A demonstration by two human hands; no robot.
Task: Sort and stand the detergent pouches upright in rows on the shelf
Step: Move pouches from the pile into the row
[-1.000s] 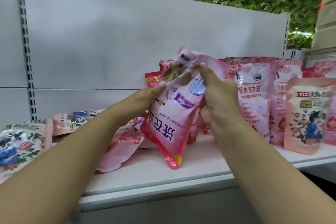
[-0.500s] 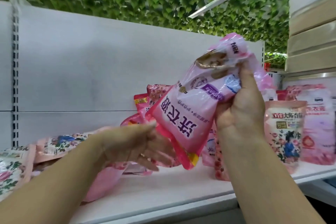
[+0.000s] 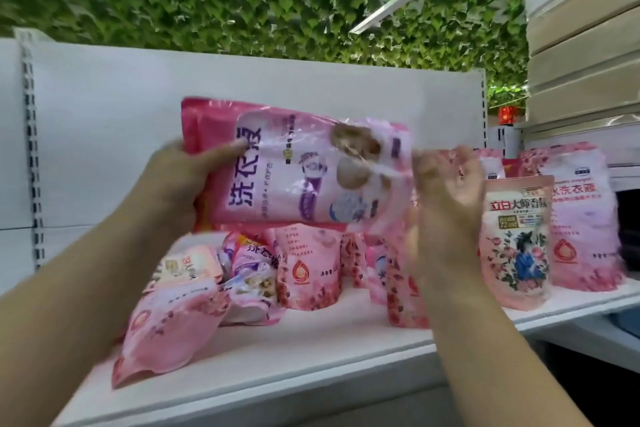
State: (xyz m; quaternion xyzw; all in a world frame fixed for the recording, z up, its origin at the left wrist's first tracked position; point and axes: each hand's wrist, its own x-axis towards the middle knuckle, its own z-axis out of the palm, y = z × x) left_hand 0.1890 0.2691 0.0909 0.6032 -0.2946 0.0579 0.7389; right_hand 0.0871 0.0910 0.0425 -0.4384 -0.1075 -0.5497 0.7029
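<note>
- Left hand (image 3: 173, 184) holds the pink pouch (image 3: 294, 166) sideways above the shelf (image 3: 311, 357), grip curled round its bottom end.
- Right hand (image 3: 446, 191) is blurred beside the pouch's top; its grip cannot be told.

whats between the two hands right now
The pink detergent pouch spans the gap on its side; left hand grips one end, right hand is at the other. Head view.

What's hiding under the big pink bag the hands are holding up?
Below the held pink pouch, gripped by the left hand, more pink pouches stand or lie on the white shelf. The right hand blocks some pouches, so those can't be seen fully.
</note>
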